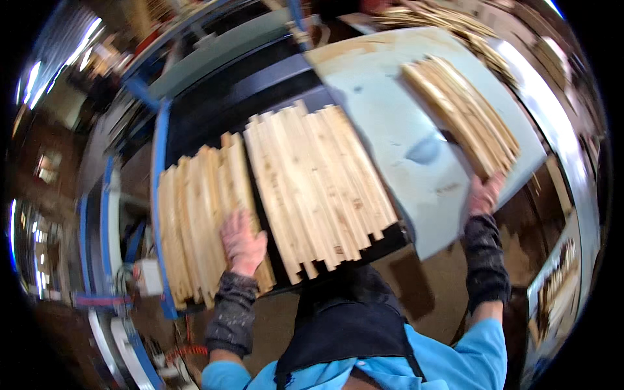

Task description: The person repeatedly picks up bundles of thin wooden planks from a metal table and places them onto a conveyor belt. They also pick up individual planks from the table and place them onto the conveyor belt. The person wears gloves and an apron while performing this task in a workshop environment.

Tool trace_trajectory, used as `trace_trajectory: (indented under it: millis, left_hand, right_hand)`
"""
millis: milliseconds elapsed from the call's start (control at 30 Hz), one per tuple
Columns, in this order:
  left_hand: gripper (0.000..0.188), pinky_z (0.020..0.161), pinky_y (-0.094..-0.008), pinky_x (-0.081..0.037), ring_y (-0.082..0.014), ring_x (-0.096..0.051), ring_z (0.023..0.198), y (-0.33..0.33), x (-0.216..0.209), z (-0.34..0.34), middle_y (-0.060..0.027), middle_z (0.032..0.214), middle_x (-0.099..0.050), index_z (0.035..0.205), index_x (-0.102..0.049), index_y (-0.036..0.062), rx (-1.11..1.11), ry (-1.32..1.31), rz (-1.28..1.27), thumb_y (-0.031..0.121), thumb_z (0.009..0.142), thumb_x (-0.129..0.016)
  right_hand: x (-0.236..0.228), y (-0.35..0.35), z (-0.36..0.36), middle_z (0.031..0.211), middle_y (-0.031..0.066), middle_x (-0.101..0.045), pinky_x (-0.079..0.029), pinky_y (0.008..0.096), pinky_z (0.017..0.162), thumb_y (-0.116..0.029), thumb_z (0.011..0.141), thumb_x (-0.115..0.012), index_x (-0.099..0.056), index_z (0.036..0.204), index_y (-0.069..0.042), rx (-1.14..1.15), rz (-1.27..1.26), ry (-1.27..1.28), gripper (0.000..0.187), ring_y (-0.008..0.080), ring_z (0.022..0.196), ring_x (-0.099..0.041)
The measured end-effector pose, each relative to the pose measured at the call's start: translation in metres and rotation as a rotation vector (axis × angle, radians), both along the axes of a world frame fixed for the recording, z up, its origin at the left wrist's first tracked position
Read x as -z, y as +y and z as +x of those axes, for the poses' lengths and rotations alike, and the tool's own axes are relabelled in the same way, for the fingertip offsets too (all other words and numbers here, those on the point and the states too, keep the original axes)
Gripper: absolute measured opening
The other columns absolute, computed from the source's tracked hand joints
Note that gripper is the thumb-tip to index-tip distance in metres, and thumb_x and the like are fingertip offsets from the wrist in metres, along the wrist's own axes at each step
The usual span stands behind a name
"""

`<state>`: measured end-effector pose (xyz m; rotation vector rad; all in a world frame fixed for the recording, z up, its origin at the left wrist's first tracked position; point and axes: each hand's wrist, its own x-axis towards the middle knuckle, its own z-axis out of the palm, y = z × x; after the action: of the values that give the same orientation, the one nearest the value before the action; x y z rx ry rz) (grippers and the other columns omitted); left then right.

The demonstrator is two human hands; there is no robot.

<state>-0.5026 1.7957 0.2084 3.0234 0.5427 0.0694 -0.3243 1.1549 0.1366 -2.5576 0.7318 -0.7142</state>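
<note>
My left hand (242, 242) lies with its fingers stretched out over the near right part of a row of pale wooden slats (195, 218). Beside that row, across a dark gap, a second, wider row of wooden slats (315, 188) lies side by side with uneven ends. Both rows rest on a black machine bed (270, 276). At the right, my right hand (486, 194) is closed around the near end of a narrow bundle of wooden slats (463, 117). That bundle is over a light blue-grey metal tabletop (383, 123); some of its fingers' grip is hidden and blurred.
A blue frame (160, 195) borders the black bed on the left, with a crossbar at its far side. More slats (448, 26) are piled beyond the tabletop. Another stack of wooden pieces (558, 286) sits low at the right. A white box (148, 277) stands at the left.
</note>
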Motion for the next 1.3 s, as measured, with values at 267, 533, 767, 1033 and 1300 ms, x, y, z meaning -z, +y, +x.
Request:
trace_trajectory:
  millis: [267,533,767,1033,1300]
  left_hand:
    - [0.091,0.136,-0.0551,-0.011,-0.0386,-0.024,0.163,0.003,0.008,-0.01,-0.0177,0.174,-0.033,0.167,-0.039,0.0124,-0.062,0.013,-0.063,0.034,0.088,-0.079]
    - [0.083,0.13,-0.0573,-0.028,-0.0471,-0.043,0.151,-0.009,-0.011,-0.005,-0.0261,0.16,-0.05,0.158,-0.049,0.003,0.104,-0.196,-0.056,0.022,0.084,-0.081]
    - [0.088,0.136,-0.055,-0.016,-0.0424,-0.031,0.16,-0.007,0.002,-0.007,-0.0192,0.173,-0.037,0.165,-0.043,0.0101,-0.047,-0.039,-0.044,0.023,0.087,-0.08]
    - [0.08,0.13,-0.0591,-0.027,-0.0457,-0.038,0.153,-0.003,-0.009,-0.007,-0.0222,0.167,-0.043,0.158,-0.055,0.0129,0.076,-0.115,-0.046,0.025,0.083,-0.08]
    - [0.058,0.135,-0.0567,-0.01,-0.0358,-0.025,0.165,0.031,-0.016,0.082,-0.0137,0.171,-0.043,0.149,-0.063,0.0085,0.346,0.287,0.25,0.025,0.094,-0.064]
  right_hand:
    - [-0.005,-0.01,-0.007,0.156,0.0312,-0.053,-0.046,0.0488,0.119,-0.034,0.089,-0.084,-0.039,0.166,0.001,-0.002,0.061,-0.086,0.096,0.0465,0.142,-0.053]
    - [-0.013,-0.019,-0.008,0.112,0.0237,-0.071,-0.057,0.0493,0.093,-0.019,0.09,-0.076,-0.066,0.135,-0.001,-0.306,-0.018,-0.078,0.05,0.0415,0.104,-0.068]
    - [-0.048,0.036,-0.011,0.124,0.0237,-0.067,-0.055,0.0507,0.1,-0.039,0.082,-0.082,-0.05,0.155,-0.003,-0.224,-0.124,0.314,0.087,0.0427,0.115,-0.067]
    - [-0.102,0.076,0.053,0.117,0.0267,-0.075,-0.059,0.05,0.099,-0.033,0.086,-0.079,-0.063,0.125,-0.005,-0.279,0.06,0.476,0.051,0.0418,0.11,-0.074]
    - [-0.112,0.13,0.025,0.087,0.0119,-0.067,-0.056,0.0499,0.059,-0.017,0.082,-0.082,-0.068,0.11,0.003,-0.4,1.073,0.408,0.037,0.026,0.069,-0.065]
